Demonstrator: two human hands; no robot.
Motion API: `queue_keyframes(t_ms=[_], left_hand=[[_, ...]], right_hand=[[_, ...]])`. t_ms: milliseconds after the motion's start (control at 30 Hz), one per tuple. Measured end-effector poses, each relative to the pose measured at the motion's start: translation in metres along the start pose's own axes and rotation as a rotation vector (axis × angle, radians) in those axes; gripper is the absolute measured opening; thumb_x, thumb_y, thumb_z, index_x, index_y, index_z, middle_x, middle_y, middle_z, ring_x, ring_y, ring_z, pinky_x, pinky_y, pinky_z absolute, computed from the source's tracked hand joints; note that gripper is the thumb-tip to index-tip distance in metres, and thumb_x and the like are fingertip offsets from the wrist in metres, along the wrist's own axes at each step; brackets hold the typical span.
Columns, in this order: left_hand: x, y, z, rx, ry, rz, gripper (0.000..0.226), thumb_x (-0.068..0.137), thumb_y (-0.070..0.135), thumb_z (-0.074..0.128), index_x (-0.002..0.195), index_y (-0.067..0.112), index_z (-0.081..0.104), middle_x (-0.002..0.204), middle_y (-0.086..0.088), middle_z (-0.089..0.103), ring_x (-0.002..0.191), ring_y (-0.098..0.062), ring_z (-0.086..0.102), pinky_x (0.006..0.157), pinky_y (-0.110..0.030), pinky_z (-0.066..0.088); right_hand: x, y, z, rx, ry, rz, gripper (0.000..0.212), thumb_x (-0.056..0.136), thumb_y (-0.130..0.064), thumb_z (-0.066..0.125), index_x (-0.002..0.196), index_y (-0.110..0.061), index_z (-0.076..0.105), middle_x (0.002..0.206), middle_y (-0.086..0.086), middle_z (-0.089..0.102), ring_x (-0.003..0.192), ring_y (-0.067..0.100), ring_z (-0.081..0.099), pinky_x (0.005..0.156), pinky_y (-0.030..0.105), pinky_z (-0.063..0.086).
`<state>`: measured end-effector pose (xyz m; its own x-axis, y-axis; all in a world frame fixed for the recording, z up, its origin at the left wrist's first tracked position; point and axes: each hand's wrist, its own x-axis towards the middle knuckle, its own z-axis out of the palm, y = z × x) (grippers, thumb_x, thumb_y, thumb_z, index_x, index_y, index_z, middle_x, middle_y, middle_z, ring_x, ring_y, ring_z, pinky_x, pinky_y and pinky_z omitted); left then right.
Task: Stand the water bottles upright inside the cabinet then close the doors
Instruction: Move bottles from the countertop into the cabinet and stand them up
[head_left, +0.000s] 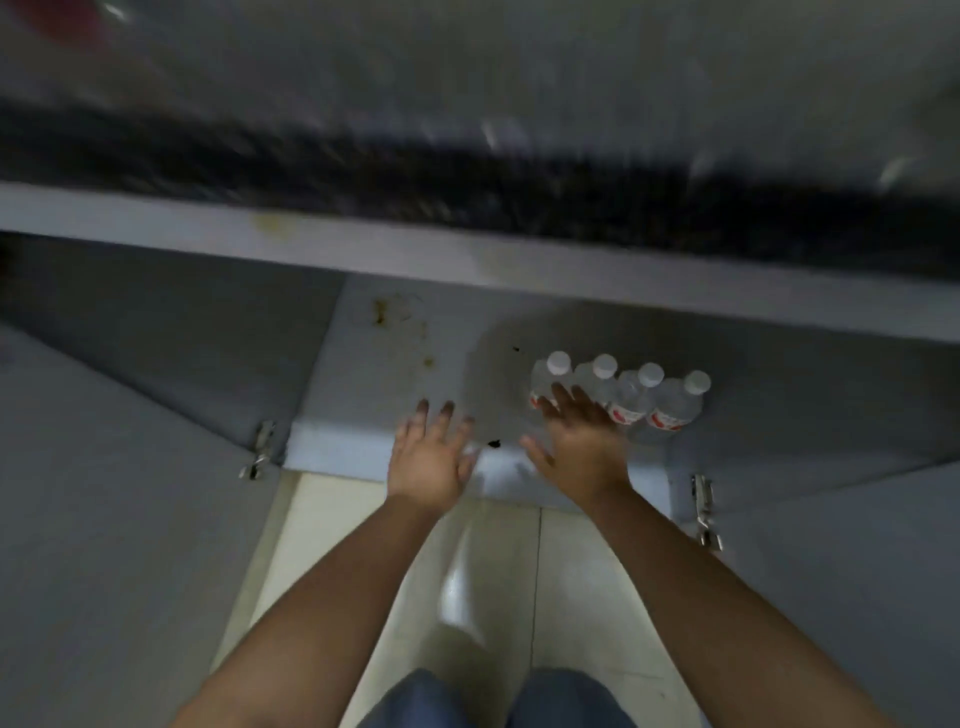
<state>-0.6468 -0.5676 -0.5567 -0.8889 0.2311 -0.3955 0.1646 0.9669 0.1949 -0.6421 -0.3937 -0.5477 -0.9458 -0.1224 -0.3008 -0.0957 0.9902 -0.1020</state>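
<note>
four water bottles (623, 395) with white caps and red labels stand upright in a row on the cabinet floor (395, 364), right of the middle, touching side by side. both cabinet doors hang wide open, the left door (104, 519) and right door (857, 571) swung toward the near side, metal hinges (260, 449) showing. the left hand (428, 457) hovers over the cabinet's near edge, fingers spread and straight, holding nothing. the right hand (582, 441) is splayed too, fingertips just in front of the leftmost bottle, can't tell if touching. stains mark the floor panel, and the countertop (467, 171) above is blurry.
</note>
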Motion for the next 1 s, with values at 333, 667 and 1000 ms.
queue_keyframes(t_ms=[333,667,1000], left_hand=[[-0.219,-0.005,-0.152,-0.087,-0.089,-0.304,0.052,0.097,0.045,0.03,0.145,0.028,0.023,0.16,0.002,0.009,0.148,-0.028,-0.002,0.12,-0.046,0.0],[-0.322,-0.018,-0.288,-0.082,0.159,-0.327,0.053,0.096,0.044,0.033,0.146,0.027,0.023,0.159,0.002,0.013,0.147,-0.028,0.002,0.12,-0.044,0.007],[-0.264,0.036,-0.367,0.001,0.333,-0.077,0.054,0.097,0.042,0.035,0.146,0.022,0.024,0.158,-0.001,0.018,0.146,-0.033,0.007,0.12,-0.043,0.011]], right_hand=[[-0.139,-0.108,-0.159,0.045,-0.145,-0.176,0.056,0.098,-0.041,0.034,0.146,-0.014,0.026,0.159,0.007,0.014,0.148,0.023,0.012,0.121,0.038,0.01],[-0.202,-0.167,-0.29,0.083,0.192,-0.215,0.042,0.068,-0.036,0.059,0.093,-0.006,0.076,0.105,0.016,0.075,0.096,0.032,0.072,0.078,0.047,0.058],[-0.182,-0.054,-0.386,0.187,0.579,0.112,0.041,0.077,-0.015,0.073,0.111,0.007,0.065,0.124,0.029,0.061,0.118,0.044,0.056,0.098,0.055,0.044]])
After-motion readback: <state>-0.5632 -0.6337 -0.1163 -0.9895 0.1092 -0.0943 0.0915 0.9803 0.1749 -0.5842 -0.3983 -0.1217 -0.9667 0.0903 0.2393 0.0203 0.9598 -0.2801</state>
